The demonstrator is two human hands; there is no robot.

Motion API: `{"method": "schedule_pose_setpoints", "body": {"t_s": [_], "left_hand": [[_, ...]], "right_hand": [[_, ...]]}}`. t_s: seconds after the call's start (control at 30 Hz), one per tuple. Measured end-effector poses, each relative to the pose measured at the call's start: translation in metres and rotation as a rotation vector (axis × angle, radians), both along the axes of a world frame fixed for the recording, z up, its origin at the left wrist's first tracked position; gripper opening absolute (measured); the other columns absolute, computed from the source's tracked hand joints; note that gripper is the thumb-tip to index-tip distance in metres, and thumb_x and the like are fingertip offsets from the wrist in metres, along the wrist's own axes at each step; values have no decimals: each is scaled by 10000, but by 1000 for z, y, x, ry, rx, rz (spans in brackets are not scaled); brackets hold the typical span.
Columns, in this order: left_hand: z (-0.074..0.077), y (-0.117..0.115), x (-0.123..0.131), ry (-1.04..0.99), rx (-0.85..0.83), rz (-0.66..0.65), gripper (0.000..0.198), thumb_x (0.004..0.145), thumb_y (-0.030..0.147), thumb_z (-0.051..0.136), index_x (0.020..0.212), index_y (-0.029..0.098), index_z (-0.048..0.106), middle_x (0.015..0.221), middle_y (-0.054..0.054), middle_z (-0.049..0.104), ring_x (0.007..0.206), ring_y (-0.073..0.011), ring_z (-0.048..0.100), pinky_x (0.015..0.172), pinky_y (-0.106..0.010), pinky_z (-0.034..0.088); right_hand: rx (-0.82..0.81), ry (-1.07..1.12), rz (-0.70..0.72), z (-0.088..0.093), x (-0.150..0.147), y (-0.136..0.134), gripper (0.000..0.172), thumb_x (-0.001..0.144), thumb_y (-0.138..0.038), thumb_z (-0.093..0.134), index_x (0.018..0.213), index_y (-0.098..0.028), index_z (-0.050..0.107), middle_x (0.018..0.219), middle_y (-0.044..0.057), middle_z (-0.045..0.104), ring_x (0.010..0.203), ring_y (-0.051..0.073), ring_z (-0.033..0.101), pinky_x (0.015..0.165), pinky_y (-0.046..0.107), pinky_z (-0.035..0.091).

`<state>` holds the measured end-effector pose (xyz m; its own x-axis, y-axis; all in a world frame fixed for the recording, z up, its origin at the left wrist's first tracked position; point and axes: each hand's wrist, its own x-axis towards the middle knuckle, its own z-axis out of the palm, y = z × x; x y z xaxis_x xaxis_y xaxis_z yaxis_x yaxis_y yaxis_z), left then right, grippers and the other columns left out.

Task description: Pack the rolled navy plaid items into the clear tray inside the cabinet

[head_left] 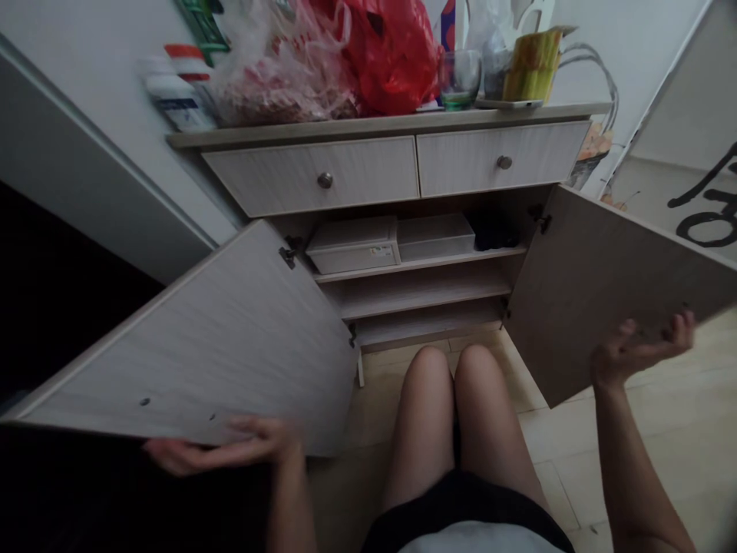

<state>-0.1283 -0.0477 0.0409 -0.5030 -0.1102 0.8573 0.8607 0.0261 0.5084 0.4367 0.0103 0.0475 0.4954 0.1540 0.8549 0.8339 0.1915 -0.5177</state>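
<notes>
A low cabinet with pale wood-grain doors stands before my knees, both doors swung outward. My left hand (230, 445) is at the near edge of the left door (230, 322), thumb toward the inner face and fingers along the edge. On the other side, my right hand (639, 349) is closed at the edge of the right door (610, 269), its fingertips showing over the inner face. Inside, the upper shelf (426, 265) carries a white lidded box (354, 250), a translucent bin (436, 236) and a dark item (492, 230) whose kind I cannot make out.
Two drawers with round knobs, a left drawer (368, 180) and a right drawer (461, 165), sit above the doors. On top are white bottles (178, 100), a clear plastic bag (276, 84), a red bag (394, 61) and a glass (461, 81). My knees (454, 369) are between the doors.
</notes>
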Motion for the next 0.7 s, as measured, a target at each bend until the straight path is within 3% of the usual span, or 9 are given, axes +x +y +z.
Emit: {"method": "schedule_pose_setpoints", "body": {"t_s": [0.07, 0.17, 0.27, 0.33, 0.4, 0.5, 0.6, 0.7], "left_hand": [[-1, 29, 17, 97, -37, -158, 522, 914, 402, 502, 1374, 153, 502, 1369, -224, 556, 1354, -361, 481, 1125, -625, 353], [12, 95, 53, 192, -246, -472, 348, 928, 407, 514, 1130, 161, 653, 1072, -173, 693, 1113, -309, 636, 1046, -552, 431], [35, 170, 96, 335, -481, -706, 298, 970, 382, 481, 1060, 199, 698, 1042, -135, 729, 1074, -266, 656, 1017, -468, 446], [50, 216, 121, 452, -638, -791, 293, 982, 347, 473, 1061, 195, 711, 1076, -143, 735, 1128, -270, 637, 1019, -451, 436], [63, 257, 141, 572, -791, -822, 277, 969, 286, 497, 1113, 170, 704, 1166, -163, 717, 1210, -289, 595, 1043, -458, 408], [77, 305, 155, 688, -957, -769, 306, 934, 170, 506, 1175, 130, 690, 1210, -194, 696, 1248, -304, 561, 1073, -470, 369], [82, 338, 158, 744, -1085, -679, 323, 900, 60, 453, 1037, 111, 741, 1051, -200, 734, 1146, -298, 609, 1053, -469, 371], [81, 357, 158, 768, -1136, -652, 342, 870, 9, 438, 853, 119, 761, 876, -178, 742, 1030, -283, 642, 1025, -472, 382]], "right_hand": [[16, -85, 49, 10, -27, 17, 459, 945, -398, 504, 1362, -209, 477, 1363, 169, 506, 1316, 334, 466, 1074, 586, 363], [-206, -167, 330, 27, -65, 61, 300, 974, -366, 455, 1172, -210, 618, 1189, 132, 644, 1161, 280, 578, 1006, 493, 422], [-404, -318, 495, 40, -97, 122, 276, 977, -343, 455, 1086, -221, 678, 1133, 122, 686, 1109, 272, 590, 991, 457, 400], [-517, -393, 495, 46, -113, 164, 302, 992, -315, 429, 1086, -212, 697, 1167, 131, 679, 1121, 280, 565, 991, 448, 367], [-619, -474, 465, 52, -124, 203, 326, 999, -299, 416, 1118, -195, 701, 1200, 142, 666, 1136, 292, 531, 983, 441, 341], [-752, -605, 397, 58, -132, 250, 340, 984, -260, 440, 1198, -152, 681, 1262, 178, 629, 1143, 319, 489, 967, 451, 321], [-852, -697, 328, 60, -132, 282, 327, 965, -229, 475, 1190, -116, 684, 1279, 198, 610, 1144, 333, 471, 959, 457, 312], [-900, -719, 291, 60, -128, 299, 301, 968, -212, 477, 1120, -120, 720, 1254, 190, 618, 1122, 321, 477, 937, 444, 311]]}}
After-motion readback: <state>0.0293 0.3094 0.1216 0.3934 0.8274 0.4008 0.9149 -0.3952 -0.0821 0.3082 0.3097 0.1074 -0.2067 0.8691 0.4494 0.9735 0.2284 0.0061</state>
